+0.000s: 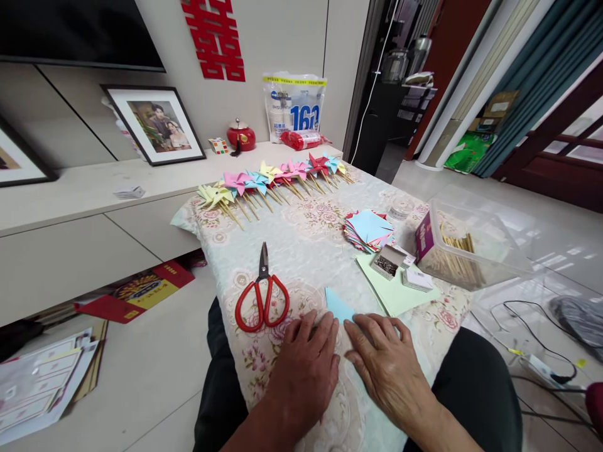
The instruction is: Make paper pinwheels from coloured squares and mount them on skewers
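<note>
Your left hand (304,370) and right hand (389,370) lie flat, fingers spread, pinning the light blue paper square (340,309) on the floral tablecloth (306,245) beside the red-handled scissors (262,300). Match the edges exactly, then crease firmly.

bare forearms (no sleeves), black trousers (475,376)

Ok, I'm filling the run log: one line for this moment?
left hand flat on blue paper | right hand pressing it | red scissors left of paper | pinwheels at far edge

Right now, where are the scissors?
In the head view, the scissors lie on the tablecloth, just beyond the left hand, left of the blue paper.
</note>
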Motion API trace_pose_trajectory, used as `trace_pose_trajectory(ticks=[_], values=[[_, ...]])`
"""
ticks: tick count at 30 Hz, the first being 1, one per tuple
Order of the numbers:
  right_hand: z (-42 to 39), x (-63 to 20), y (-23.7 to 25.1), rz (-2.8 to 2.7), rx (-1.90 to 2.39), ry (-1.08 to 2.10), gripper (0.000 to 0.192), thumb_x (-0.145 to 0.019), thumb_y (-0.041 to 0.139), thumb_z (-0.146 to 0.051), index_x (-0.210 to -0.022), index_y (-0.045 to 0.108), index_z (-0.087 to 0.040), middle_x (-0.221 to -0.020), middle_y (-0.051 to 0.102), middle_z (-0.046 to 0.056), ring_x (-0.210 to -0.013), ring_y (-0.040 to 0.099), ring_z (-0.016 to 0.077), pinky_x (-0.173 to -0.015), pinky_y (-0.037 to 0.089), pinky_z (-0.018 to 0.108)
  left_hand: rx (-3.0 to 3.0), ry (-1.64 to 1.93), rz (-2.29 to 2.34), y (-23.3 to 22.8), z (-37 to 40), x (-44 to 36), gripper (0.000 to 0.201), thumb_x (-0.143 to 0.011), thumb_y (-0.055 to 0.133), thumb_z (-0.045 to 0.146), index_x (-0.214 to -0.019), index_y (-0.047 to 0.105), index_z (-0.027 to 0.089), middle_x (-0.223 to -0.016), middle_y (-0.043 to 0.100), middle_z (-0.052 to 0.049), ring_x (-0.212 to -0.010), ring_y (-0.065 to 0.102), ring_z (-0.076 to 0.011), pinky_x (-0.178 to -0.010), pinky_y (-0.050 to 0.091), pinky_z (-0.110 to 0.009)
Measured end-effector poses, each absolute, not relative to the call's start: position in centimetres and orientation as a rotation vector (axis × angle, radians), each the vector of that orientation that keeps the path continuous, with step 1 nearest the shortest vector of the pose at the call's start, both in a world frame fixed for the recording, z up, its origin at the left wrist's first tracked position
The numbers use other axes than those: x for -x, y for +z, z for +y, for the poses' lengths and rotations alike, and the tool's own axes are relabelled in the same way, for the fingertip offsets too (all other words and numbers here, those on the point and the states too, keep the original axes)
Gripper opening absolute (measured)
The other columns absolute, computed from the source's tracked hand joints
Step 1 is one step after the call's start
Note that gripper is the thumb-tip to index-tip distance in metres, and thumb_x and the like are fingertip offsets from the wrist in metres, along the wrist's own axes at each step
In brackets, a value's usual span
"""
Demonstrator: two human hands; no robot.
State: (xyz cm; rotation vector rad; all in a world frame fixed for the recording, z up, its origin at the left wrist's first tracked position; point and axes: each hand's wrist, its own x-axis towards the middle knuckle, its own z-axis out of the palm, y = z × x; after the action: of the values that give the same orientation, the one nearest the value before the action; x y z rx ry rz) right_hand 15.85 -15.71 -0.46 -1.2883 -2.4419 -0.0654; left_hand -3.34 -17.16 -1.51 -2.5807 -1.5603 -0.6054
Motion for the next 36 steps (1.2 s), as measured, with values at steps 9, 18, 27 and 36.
trace_pose_trajectory(ticks=[9,18,27,36], values=[[-15.8,-15.8,-0.4,-2.304,1.293,-0.013,0.026,-0.099,0.055,-0.027,-0.122,0.065,-0.019,-0.118,0.071,0.008,-0.108,0.058,0.0276,-0.096,0.034,0.046,2.588,-0.657,-1.561,-1.8,-17.2,3.4,0.042,-0.093,0.054,0.027,-0.133,0.060,0.015,-0.138,0.064,-0.005,-0.123,0.053,-0.0292,-0.102,0.036,-0.048],[-16.0,-15.9,-0.6,-2.297,1.271,-0.026,0.025,-0.097,0.057,-0.024,-0.120,0.066,-0.020,-0.118,0.072,0.008,-0.107,0.059,0.0278,-0.096,0.036,0.046,2.566,-0.669,-1.600,-1.7,-17.2,3.2,0.039,-0.094,0.052,0.027,-0.130,0.063,0.016,-0.135,0.067,-0.003,-0.121,0.055,-0.0298,-0.100,0.038,-0.047],[-14.6,-16.6,-0.6,-2.252,1.257,0.127,0.031,-0.098,0.051,-0.019,-0.128,0.060,-0.017,-0.115,0.067,0.013,-0.101,0.062,0.0261,-0.085,0.050,0.041,2.530,-0.680,-1.590,-2.2,-17.6,3.4,0.039,-0.094,0.051,0.024,-0.132,0.060,0.017,-0.139,0.063,-0.005,-0.127,0.052,-0.0278,-0.103,0.038,-0.046],[-10.0,-14.6,1.2,-2.273,1.464,0.511,0.027,-0.091,0.059,-0.019,-0.117,0.066,-0.017,-0.098,0.070,0.009,-0.092,0.066,0.0246,-0.082,0.053,0.037,2.515,-0.659,-1.641,-1.7,-17.5,3.2,0.037,-0.094,0.053,0.027,-0.128,0.063,0.017,-0.131,0.067,-0.008,-0.120,0.057,-0.0292,-0.101,0.042,-0.047]])
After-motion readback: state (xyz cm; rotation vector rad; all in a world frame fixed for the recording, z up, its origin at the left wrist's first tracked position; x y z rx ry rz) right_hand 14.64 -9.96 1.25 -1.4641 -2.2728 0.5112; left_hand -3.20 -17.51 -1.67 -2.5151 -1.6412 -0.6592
